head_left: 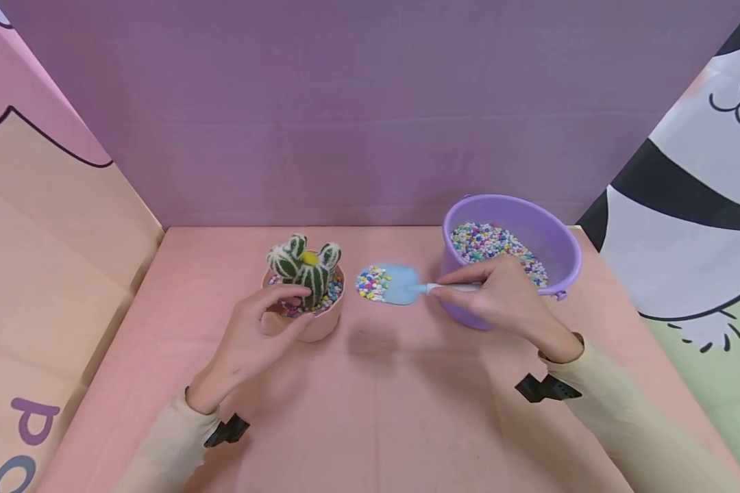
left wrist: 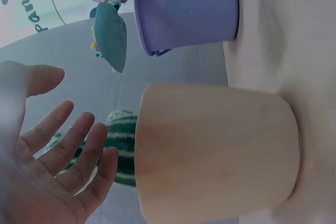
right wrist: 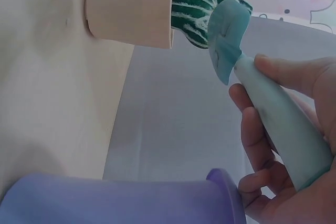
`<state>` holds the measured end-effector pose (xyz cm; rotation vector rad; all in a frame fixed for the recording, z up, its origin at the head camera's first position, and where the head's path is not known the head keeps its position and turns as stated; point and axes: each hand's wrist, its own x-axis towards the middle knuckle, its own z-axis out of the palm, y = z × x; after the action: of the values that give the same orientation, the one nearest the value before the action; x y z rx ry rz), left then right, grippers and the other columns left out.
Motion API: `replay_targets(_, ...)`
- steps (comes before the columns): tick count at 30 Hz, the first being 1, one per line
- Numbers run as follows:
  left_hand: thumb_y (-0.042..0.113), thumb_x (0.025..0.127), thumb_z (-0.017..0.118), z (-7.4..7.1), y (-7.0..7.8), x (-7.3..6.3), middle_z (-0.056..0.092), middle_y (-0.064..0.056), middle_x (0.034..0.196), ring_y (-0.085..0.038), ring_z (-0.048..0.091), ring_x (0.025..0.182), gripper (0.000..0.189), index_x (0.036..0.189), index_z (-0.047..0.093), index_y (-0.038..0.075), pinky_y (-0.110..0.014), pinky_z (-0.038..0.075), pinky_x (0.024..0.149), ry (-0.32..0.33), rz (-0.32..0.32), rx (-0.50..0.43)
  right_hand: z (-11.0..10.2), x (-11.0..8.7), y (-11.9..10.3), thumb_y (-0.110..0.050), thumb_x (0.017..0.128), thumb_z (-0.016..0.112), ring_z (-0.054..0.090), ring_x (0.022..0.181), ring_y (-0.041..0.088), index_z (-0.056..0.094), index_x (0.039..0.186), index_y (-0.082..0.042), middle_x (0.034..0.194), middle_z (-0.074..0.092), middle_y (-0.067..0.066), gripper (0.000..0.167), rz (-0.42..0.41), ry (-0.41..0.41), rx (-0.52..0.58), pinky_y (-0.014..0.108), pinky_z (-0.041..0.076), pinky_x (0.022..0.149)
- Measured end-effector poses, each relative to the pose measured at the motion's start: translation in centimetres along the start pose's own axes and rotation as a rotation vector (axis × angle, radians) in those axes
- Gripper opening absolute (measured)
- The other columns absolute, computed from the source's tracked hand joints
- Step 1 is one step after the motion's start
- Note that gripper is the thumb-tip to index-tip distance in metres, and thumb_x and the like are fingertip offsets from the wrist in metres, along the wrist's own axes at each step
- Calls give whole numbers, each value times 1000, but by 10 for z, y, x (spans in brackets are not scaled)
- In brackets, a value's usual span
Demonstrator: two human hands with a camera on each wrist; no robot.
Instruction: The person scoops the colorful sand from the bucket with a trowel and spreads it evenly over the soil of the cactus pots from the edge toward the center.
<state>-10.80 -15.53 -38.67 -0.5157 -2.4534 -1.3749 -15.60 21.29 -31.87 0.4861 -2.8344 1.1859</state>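
My right hand (head_left: 499, 294) grips the pale handle (right wrist: 283, 124) of a light blue toy shovel (head_left: 401, 284), holding it above the table between pot and bucket. Colourful pebbles (head_left: 373, 282) lie on the front of its blade. A green striped toy cactus (head_left: 314, 277) with a yellow flower stands in a peach plant pot (left wrist: 215, 150), with more pebbles around its base. Beside the cactus, my left hand (head_left: 262, 335) has its fingers loosely bent and spread, holding nothing; in the left wrist view its palm (left wrist: 47, 187) shows bare.
A purple bucket (head_left: 555, 253), partly filled with the same coloured pebbles (head_left: 499, 246), stands at the back right under my right hand. The pink table (head_left: 345, 424) meets a purple backdrop (head_left: 370, 116). Printed panels rise at both sides, one with a panda (head_left: 703, 198).
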Motion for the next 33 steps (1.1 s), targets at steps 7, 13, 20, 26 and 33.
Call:
replay_targets(7, 5, 90, 83, -14, -16, -3, 78, -9, 104, -26, 71, 95, 31, 120, 77, 8, -30, 58, 85, 82, 60, 73, 11, 8, -4, -31, 83, 91, 63, 67, 4, 89, 94, -25, 88, 83, -9, 13, -55, -7, -38, 18, 48, 59)
replay_targets(13, 4, 89, 82, -25, -30, -4, 79, -7, 111, -23, 71, 99, 28, 117, 78, 8, -25, 56, 85, 148, 72, 147, 18, 14, -13, -35, 84, 90, 66, 71, 10, 89, 95, -25, 92, 83, -7, 15, -34, -42, -52, 22, 49, 60)
replay_targets(20, 8, 88, 84, -37, -42, -3, 78, -7, 122, -19, 67, 109, 33, 120, 76, 7, -19, 53, 87, 146, 52, 190, 28, 19, -16, -32, 84, 90, 75, 85, 9, 89, 95, -24, 94, 83, -8, 13, -76, -60, -51, 26, 57, 70)
replay_targets(26, 13, 85, 88, -44, -59, 3, 68, -10, 142, -26, 63, 126, 56, 136, 69, 6, -31, 56, 94, 25, 32, 190, 33, 24, -20, -32, 86, 88, 79, 93, 12, 89, 97, -21, 96, 83, -8, 16, -99, -55, -102, 33, 60, 78)
replay_targets(33, 20, 85, 90, -46, -80, 16, 55, -14, 159, -37, 51, 145, 75, 151, 58, 9, -58, 54, 103, -139, 17, 184, 39, 32, -28, -32, 86, 88, 79, 93, 16, 88, 98, -18, 96, 84, -5, 19, -112, -73, -150, 38, 61, 81)
